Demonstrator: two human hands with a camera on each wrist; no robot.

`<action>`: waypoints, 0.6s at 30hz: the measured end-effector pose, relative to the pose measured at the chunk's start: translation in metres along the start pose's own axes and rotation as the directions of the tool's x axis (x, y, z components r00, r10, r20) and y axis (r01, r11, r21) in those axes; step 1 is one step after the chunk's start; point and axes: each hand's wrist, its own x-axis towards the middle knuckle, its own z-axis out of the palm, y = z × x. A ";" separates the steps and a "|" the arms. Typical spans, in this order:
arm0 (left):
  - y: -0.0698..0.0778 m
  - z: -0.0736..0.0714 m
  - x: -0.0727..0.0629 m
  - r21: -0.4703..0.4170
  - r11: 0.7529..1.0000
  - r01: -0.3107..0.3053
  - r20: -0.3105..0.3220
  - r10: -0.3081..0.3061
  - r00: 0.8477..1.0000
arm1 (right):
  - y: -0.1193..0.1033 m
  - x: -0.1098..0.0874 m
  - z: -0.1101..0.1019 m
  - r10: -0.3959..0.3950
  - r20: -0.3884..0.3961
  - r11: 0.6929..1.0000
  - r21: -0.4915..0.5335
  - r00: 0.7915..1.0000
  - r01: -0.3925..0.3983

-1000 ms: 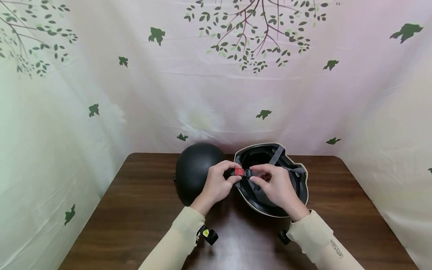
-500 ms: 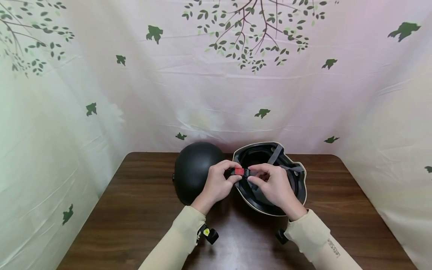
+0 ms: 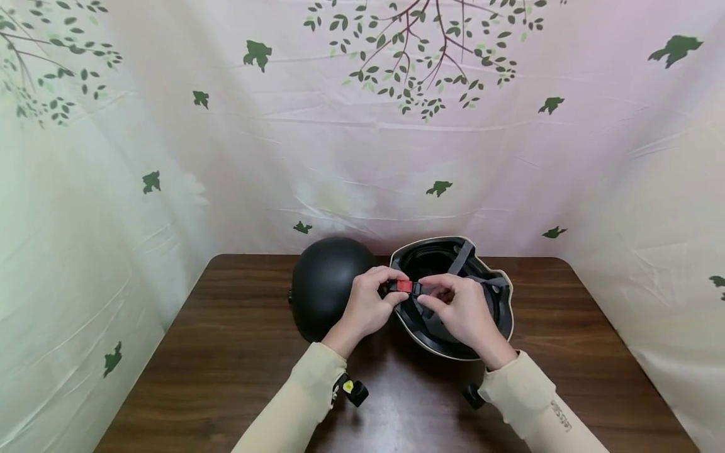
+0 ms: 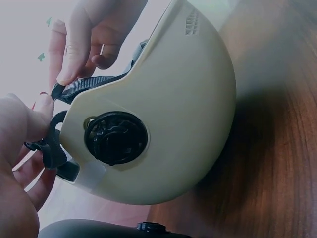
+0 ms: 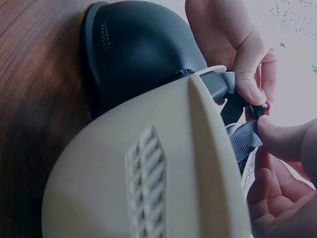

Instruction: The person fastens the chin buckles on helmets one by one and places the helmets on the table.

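Note:
A cream helmet [image 4: 188, 109] rests upside down, its black padded inside facing up in the head view. Above its near-left rim, my left hand [image 3: 365, 308] pinches the red buckle [image 3: 404, 286] of the chin strap between thumb and fingers. My right hand [image 3: 463, 309] pinches the black buckle piece [image 3: 417, 289] on the other strap end, right up against the red part. The grey webbing [image 5: 244, 141] runs from that piece down into the helmet. In the left wrist view a black strap loop [image 4: 52, 146] hangs by the left fingers.
A black helmet [image 3: 328, 283] sits dome up, close left of the cream one. Both are at the back of a dark wooden table [image 3: 226, 365]. Behind hangs a pale cloth [image 3: 362, 157] printed with leaves and birds.
The left hand has shifted slightly right with the red buckle, toward the black piece. The right hand keeps its pinch, and the helmets stay in place; the head view has drifted a little.

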 end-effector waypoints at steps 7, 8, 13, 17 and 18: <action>-0.003 0.002 0.007 0.057 0.998 -0.041 0.037 0.039 0.999 | 0.004 0.001 -0.007 0.007 0.058 1.000 -0.012 0.998 -0.006; -0.003 0.003 0.007 0.058 0.997 -0.045 0.040 0.043 0.998 | 0.004 0.001 -0.007 0.015 0.069 1.000 -0.015 0.998 -0.014; -0.002 0.005 0.007 0.065 0.995 -0.074 0.057 0.070 0.996 | 0.006 -0.001 -0.007 0.019 0.082 0.999 -0.034 0.996 -0.016; 0.001 0.008 0.008 0.083 0.993 -0.082 0.075 0.076 0.994 | 0.006 -0.002 -0.007 0.009 0.072 0.999 -0.034 0.997 -0.007; 0.002 0.008 0.008 0.086 0.993 -0.082 0.078 0.076 0.994 | 0.005 -0.002 -0.007 0.009 0.070 0.999 -0.036 0.998 -0.006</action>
